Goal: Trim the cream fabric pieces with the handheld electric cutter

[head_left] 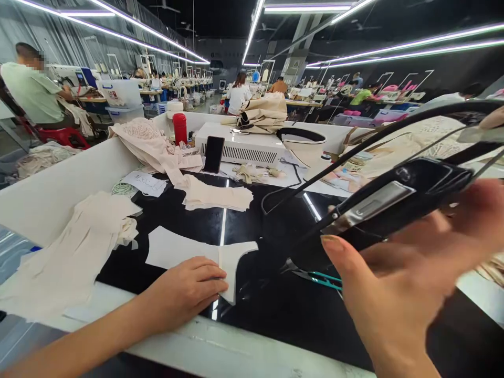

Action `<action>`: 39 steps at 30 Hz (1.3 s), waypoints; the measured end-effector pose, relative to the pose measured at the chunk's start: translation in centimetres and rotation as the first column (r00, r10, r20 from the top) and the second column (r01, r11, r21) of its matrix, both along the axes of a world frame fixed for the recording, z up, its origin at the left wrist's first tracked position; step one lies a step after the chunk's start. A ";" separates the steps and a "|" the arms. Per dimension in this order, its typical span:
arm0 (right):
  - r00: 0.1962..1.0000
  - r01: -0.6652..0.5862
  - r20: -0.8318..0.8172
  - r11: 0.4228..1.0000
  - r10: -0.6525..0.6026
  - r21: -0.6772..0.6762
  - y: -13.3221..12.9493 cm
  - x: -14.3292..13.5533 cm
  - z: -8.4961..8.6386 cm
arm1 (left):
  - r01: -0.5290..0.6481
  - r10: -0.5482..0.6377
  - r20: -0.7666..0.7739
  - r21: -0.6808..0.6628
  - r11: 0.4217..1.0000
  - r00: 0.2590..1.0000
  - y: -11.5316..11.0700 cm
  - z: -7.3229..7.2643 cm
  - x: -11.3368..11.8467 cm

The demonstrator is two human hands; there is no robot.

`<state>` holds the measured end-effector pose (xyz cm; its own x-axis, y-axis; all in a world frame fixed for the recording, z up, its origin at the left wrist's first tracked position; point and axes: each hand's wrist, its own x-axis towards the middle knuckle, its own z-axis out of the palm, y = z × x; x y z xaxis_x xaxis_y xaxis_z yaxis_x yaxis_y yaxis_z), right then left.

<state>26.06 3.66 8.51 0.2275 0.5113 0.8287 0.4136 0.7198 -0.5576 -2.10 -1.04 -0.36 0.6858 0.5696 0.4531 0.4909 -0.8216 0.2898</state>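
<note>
At the far left, a person (31, 97) in a pale green top sat on a red plastic stool (63, 137), beside translucent plastic bins (120, 94). Nearer, limp cream fabric strips (74, 241) lay overlapped across the counter's (252, 344) left side, near a loose coil of pale green cord (123, 188) and a creased white paper (145, 184) with handwriting.

The left hand (197, 283) lay palm down, fingers together and slightly bent, pressing on a smooth white panel (179, 249) without clenching it. The panel had concave curved edges and a narrow cream strip (220, 256) running down it, and lay on the counter's glossy black surface (260, 299).

Beyond it lay a stack of matte cream fabric pieces (216, 193). Farther back stood a red cylindrical bottle (180, 128) and an upright black phone (213, 154), just in front of a white slotted metal box (244, 144) bearing folded cream cloth (263, 111) with dark edging.

Right of the panel, teal-handled snips (321, 278) with metal blades rested on the black surface. The right hand (401, 262) was at a black handheld appliance (389, 205) with a shiny silver plate and curved black tubing; its thumb was spread and its fingers were partly hidden, so whether the grip was closed could not be told. More cream fabric (417, 142) lay at the far right.
</note>
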 end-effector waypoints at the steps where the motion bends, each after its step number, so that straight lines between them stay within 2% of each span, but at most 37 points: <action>1: 0.996 -0.085 -0.041 0.995 0.083 -0.046 0.3 -1.0 0.1 | 0.001 -0.001 -0.005 0.000 1.000 1.000 0.0 0.1 0.0; 3: 0.973 -0.200 -0.143 0.972 0.182 -0.121 0.5 -2.6 0.3 | -0.001 0.001 -0.014 0.009 1.000 1.000 0.0 0.2 0.1; 5: 0.960 -0.219 -0.214 0.962 0.182 -0.162 0.3 -3.6 0.4 | 0.011 -0.010 -0.021 0.044 0.999 1.000 -0.1 0.5 0.4; 7: 0.954 -0.226 -0.232 0.964 0.190 -0.141 0.0 -4.0 0.6 | 0.045 -0.042 -0.033 0.106 0.993 0.999 0.0 0.8 0.9; 10: 0.932 -0.302 -0.253 0.941 0.258 -0.152 -0.8 -4.4 0.7 | 0.112 -0.098 -0.077 0.205 0.972 0.992 0.3 1.0 2.0; 15: 0.871 -0.426 -0.330 0.895 0.365 -0.135 -3.0 -5.9 -0.2 | 0.167 -0.141 -0.115 0.267 0.949 0.983 1.2 0.0 2.9; 17: 0.826 -0.490 -0.380 0.864 0.417 -0.114 -3.8 -6.6 -0.7 | 0.161 -0.144 -0.087 0.230 0.960 0.986 1.5 -0.4 2.9; 19: 0.792 -0.531 -0.407 0.842 0.455 -0.091 -4.3 -7.2 -1.2 | 0.142 -0.138 -0.035 0.136 0.980 0.990 1.6 -0.5 2.7; 23: 0.771 -0.560 -0.406 0.826 0.490 -0.067 -4.5 -7.9 -1.5 | 0.125 -0.123 0.050 -0.022 0.992 0.991 1.5 -0.1 2.5; 27: 0.751 -0.563 -0.440 0.826 0.493 -0.037 -4.3 -8.2 -1.5 | 0.129 -0.125 0.102 -0.041 0.991 0.987 1.3 0.1 2.7; 39: 0.756 -0.563 -0.426 0.826 0.497 -0.037 -4.3 -8.3 -1.8 | 0.128 -0.122 0.107 -0.049 0.991 0.987 1.2 0.2 2.8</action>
